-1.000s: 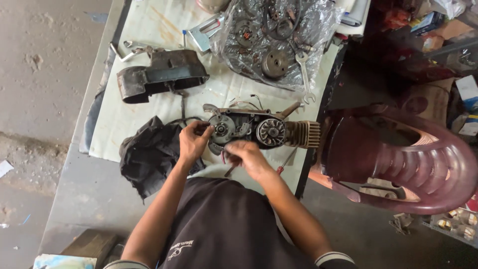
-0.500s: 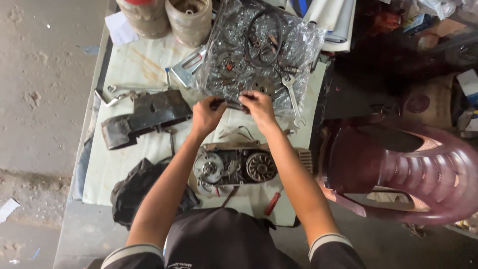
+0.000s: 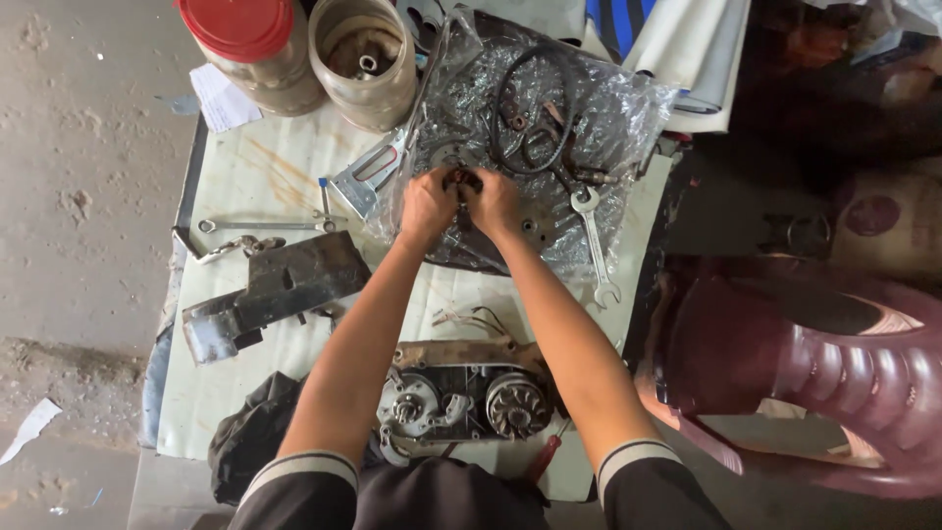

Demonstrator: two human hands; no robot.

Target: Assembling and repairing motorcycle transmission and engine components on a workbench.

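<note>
A small dark part is pinched between left hand and right hand over the plastic sheet; picking-out is judged underway, and a steady lift is called for.

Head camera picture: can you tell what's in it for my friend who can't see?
Both hands, left hand and right hand, pinch a small dark part above a plastic sheet strewn with metal pieces. Nearer lies an open engine casing; a wrench and two jars sit farther left.
</note>
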